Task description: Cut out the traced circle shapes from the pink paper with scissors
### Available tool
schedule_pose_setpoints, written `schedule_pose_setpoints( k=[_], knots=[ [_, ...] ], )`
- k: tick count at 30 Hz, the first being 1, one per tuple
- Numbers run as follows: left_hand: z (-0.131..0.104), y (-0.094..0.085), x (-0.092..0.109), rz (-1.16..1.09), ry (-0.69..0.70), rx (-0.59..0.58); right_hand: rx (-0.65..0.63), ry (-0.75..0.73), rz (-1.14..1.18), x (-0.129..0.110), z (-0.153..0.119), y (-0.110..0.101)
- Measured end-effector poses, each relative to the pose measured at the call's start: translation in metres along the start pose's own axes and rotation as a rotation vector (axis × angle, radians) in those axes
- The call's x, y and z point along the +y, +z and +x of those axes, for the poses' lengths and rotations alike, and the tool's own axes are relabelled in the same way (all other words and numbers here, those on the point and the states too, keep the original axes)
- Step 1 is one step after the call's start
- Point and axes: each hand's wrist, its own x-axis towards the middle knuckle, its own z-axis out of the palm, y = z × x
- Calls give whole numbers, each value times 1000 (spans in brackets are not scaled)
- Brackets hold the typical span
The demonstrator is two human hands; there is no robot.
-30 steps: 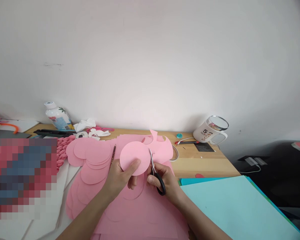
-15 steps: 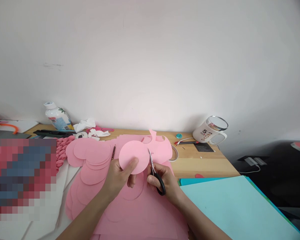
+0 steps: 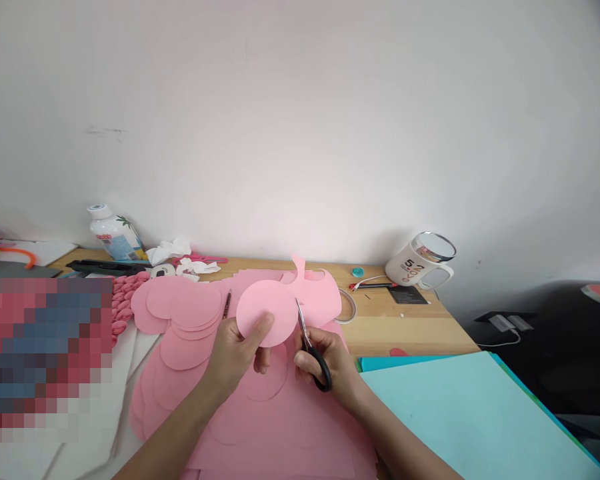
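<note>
My left hand (image 3: 240, 353) pinches a round piece of pink paper (image 3: 265, 303) between thumb and fingers. Leftover pink paper (image 3: 323, 297) extends from its right side, with a thin strip curling upward. In my right hand (image 3: 325, 363) is a pair of scissors (image 3: 317, 363) with black handles; the blades point up at the circle's right edge. Whether the blades are parted is hard to make out. Below both hands lies a stack of pink sheets (image 3: 285, 440), one showing a drawn circle outline. Several cut pink circles (image 3: 185, 347) overlap to the left.
A pencil (image 3: 227, 303) lies by the circles. At the back left stand a white bottle (image 3: 115, 233) and crumpled tissues (image 3: 170, 250). A white mug (image 3: 417, 263), a tape roll (image 3: 349, 308) and a teal lid (image 3: 357, 272) are right. Light blue sheets (image 3: 470, 407) cover the front right.
The pink circle and its leftover strip have shifted slightly left. The strip's tip leans a little further left. Both hands stay almost in place.
</note>
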Motion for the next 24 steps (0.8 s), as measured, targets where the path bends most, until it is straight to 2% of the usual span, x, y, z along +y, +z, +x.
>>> schedule_pose_setpoints(
  k=[8,16,24],
  knots=[
    [1,1,-4,-119,5,1,1,19,-7,-3,-2,2],
    [2,1,1,28,-107,17,-18,32,-19,-4,-1,3],
    [-1,2,-1,107,-139,-58,-24,-122,13,-6,0,2]
  ],
)
